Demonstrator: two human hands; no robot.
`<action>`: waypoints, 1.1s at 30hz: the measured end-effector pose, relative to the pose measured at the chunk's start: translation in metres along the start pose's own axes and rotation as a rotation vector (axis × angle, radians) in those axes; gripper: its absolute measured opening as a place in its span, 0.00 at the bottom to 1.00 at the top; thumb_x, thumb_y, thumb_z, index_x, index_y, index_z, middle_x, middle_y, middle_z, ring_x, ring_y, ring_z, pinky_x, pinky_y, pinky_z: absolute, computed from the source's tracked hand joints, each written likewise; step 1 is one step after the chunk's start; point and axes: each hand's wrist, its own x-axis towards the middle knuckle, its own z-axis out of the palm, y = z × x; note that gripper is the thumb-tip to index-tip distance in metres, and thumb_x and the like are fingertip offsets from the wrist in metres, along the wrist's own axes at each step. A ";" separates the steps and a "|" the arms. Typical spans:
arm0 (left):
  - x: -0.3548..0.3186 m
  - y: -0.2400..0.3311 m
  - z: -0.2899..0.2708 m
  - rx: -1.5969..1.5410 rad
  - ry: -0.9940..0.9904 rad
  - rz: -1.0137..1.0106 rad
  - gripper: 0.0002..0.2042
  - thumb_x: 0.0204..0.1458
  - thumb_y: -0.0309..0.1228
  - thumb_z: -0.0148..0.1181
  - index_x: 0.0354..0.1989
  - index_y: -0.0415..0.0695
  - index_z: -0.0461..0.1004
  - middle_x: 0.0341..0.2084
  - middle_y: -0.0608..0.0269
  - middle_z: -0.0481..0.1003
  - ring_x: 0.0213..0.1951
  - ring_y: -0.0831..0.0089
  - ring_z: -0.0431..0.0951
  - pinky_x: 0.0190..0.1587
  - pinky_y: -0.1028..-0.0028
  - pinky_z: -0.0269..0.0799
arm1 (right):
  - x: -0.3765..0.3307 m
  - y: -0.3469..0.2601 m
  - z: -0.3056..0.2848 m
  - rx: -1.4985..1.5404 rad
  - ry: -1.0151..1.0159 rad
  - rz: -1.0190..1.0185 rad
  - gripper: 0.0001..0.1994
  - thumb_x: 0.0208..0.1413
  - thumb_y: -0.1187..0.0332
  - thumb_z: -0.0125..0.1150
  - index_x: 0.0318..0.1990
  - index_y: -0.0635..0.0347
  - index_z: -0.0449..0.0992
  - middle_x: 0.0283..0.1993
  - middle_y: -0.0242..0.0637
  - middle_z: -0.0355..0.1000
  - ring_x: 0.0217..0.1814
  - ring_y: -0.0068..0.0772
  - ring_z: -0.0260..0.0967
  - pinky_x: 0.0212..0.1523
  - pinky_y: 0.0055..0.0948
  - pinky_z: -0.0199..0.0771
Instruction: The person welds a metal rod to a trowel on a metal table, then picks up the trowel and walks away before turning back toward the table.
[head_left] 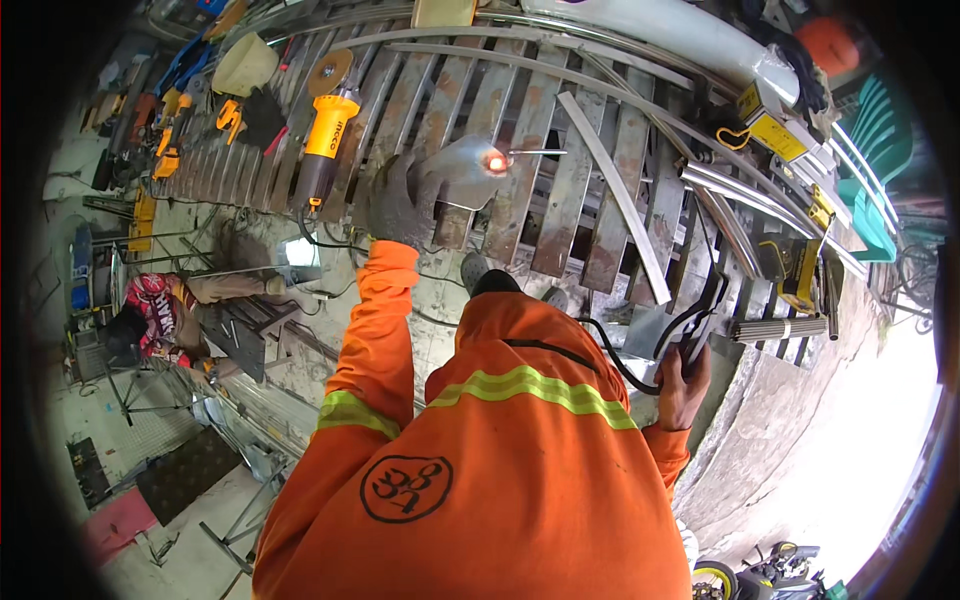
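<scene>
My left hand, in a dark grey work glove, grips the left edge of a shiny metal plate over the slatted metal bench. A spot on the plate's far right side glows orange-white, and a thin metal rod lies beside it, pointing at the glow. Off to the right, my bare right hand is closed around a black-and-grey clamp-like tool with a black cable. Its exact kind is partly hidden by my fingers.
A yellow angle grinder lies left of my glove. Long metal strips and tubes cover the bench's right side, near a yellow box and a yellow tool. Another person works at the far left.
</scene>
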 end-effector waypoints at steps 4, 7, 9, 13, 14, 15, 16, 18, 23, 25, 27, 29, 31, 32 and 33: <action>-0.013 0.011 0.010 0.121 0.268 -0.024 0.28 0.53 0.54 0.59 0.55 0.48 0.74 0.55 0.51 0.72 0.60 0.52 0.66 0.65 0.53 0.55 | 0.010 0.007 -0.008 -0.070 0.029 0.044 0.08 0.61 0.67 0.60 0.40 0.61 0.71 0.25 0.23 0.64 0.23 0.14 0.56 0.22 0.20 0.54; -0.014 0.006 0.016 0.126 0.176 -0.080 0.24 0.55 0.52 0.57 0.53 0.49 0.76 0.57 0.52 0.70 0.61 0.44 0.64 0.63 0.49 0.57 | 0.022 0.001 -0.005 -0.109 0.090 -0.033 0.12 0.59 0.69 0.64 0.47 0.63 0.72 0.32 0.27 0.68 0.31 0.17 0.62 0.31 0.20 0.62; -0.017 -0.005 0.025 0.090 0.212 -0.086 0.22 0.56 0.51 0.56 0.51 0.49 0.77 0.58 0.53 0.69 0.61 0.45 0.63 0.63 0.49 0.57 | 0.035 -0.003 0.002 -0.162 0.086 -0.140 0.13 0.59 0.67 0.63 0.47 0.64 0.72 0.31 0.29 0.68 0.31 0.19 0.62 0.32 0.22 0.63; -0.018 -0.004 0.029 0.102 0.234 -0.082 0.20 0.58 0.50 0.54 0.48 0.48 0.78 0.57 0.55 0.70 0.62 0.50 0.63 0.64 0.51 0.55 | 0.044 0.009 -0.003 -0.218 0.054 -0.133 0.17 0.57 0.67 0.65 0.50 0.66 0.72 0.37 0.34 0.73 0.38 0.22 0.65 0.40 0.24 0.66; -0.018 -0.003 0.029 0.089 0.232 -0.081 0.20 0.58 0.50 0.54 0.48 0.48 0.78 0.57 0.55 0.70 0.62 0.50 0.63 0.64 0.51 0.55 | 0.044 0.012 -0.005 -0.226 0.034 -0.097 0.17 0.57 0.70 0.65 0.52 0.67 0.71 0.41 0.35 0.75 0.41 0.21 0.68 0.43 0.23 0.68; -0.018 -0.005 0.027 0.105 0.228 -0.082 0.20 0.58 0.50 0.53 0.47 0.47 0.78 0.56 0.54 0.70 0.61 0.49 0.63 0.64 0.51 0.56 | 0.041 0.016 -0.005 -0.277 0.023 -0.094 0.19 0.57 0.70 0.66 0.53 0.69 0.71 0.43 0.37 0.75 0.42 0.22 0.69 0.44 0.23 0.69; -0.016 -0.002 0.027 0.108 0.220 -0.076 0.20 0.59 0.49 0.53 0.46 0.47 0.78 0.56 0.53 0.70 0.61 0.49 0.63 0.64 0.51 0.56 | 0.037 0.028 -0.006 -0.219 0.057 -0.115 0.20 0.57 0.71 0.65 0.55 0.69 0.70 0.42 0.35 0.75 0.41 0.22 0.68 0.43 0.23 0.69; -0.014 -0.001 0.026 0.120 0.213 -0.027 0.20 0.59 0.50 0.52 0.45 0.46 0.78 0.55 0.50 0.71 0.60 0.48 0.64 0.64 0.50 0.55 | 0.026 0.045 -0.011 -0.141 0.087 -0.099 0.21 0.57 0.72 0.64 0.56 0.70 0.68 0.41 0.33 0.73 0.40 0.22 0.68 0.42 0.22 0.69; -0.013 -0.020 0.033 0.168 0.072 0.102 0.23 0.59 0.51 0.50 0.52 0.47 0.73 0.52 0.52 0.73 0.57 0.50 0.69 0.58 0.50 0.64 | -0.001 0.044 -0.023 -0.025 0.185 -0.050 0.19 0.58 0.72 0.64 0.55 0.68 0.70 0.45 0.34 0.75 0.45 0.21 0.70 0.45 0.23 0.70; -0.009 -0.021 0.031 0.160 0.151 0.115 0.21 0.60 0.46 0.51 0.54 0.45 0.70 0.47 0.49 0.75 0.52 0.48 0.72 0.57 0.51 0.65 | -0.009 0.044 -0.031 -0.012 0.243 -0.102 0.17 0.58 0.71 0.64 0.53 0.65 0.72 0.46 0.35 0.76 0.46 0.23 0.71 0.47 0.25 0.71; -0.010 -0.053 0.046 0.195 0.121 0.200 0.26 0.61 0.55 0.44 0.47 0.45 0.78 0.49 0.50 0.75 0.56 0.49 0.69 0.59 0.53 0.62 | -0.018 0.038 -0.043 -0.093 0.319 -0.100 0.16 0.58 0.70 0.64 0.53 0.62 0.73 0.46 0.36 0.77 0.47 0.26 0.73 0.50 0.28 0.70; -0.008 -0.044 0.042 0.221 0.128 0.204 0.26 0.61 0.53 0.46 0.44 0.41 0.78 0.48 0.46 0.75 0.53 0.46 0.70 0.58 0.52 0.63 | -0.026 0.045 -0.057 -0.195 0.447 -0.096 0.16 0.58 0.70 0.64 0.53 0.60 0.73 0.45 0.35 0.77 0.47 0.26 0.72 0.49 0.27 0.70; -0.005 -0.042 0.041 0.216 0.072 0.194 0.25 0.61 0.53 0.48 0.46 0.43 0.78 0.50 0.46 0.74 0.54 0.46 0.70 0.58 0.52 0.63 | -0.035 0.059 -0.069 -0.245 0.551 -0.092 0.16 0.59 0.70 0.63 0.54 0.60 0.73 0.45 0.33 0.76 0.46 0.26 0.72 0.49 0.26 0.70; -0.006 -0.038 0.042 0.192 0.072 0.227 0.25 0.61 0.53 0.48 0.46 0.43 0.78 0.50 0.46 0.74 0.54 0.46 0.70 0.58 0.52 0.63 | -0.038 0.066 -0.072 0.006 0.647 -0.061 0.16 0.60 0.70 0.62 0.54 0.60 0.72 0.43 0.31 0.76 0.43 0.24 0.71 0.45 0.24 0.70; -0.006 -0.034 0.044 0.170 0.089 0.194 0.25 0.61 0.53 0.48 0.47 0.43 0.77 0.51 0.47 0.73 0.54 0.46 0.70 0.58 0.52 0.63 | -0.041 0.074 -0.074 0.262 0.733 -0.038 0.16 0.60 0.70 0.61 0.55 0.60 0.72 0.41 0.30 0.75 0.40 0.22 0.70 0.41 0.22 0.69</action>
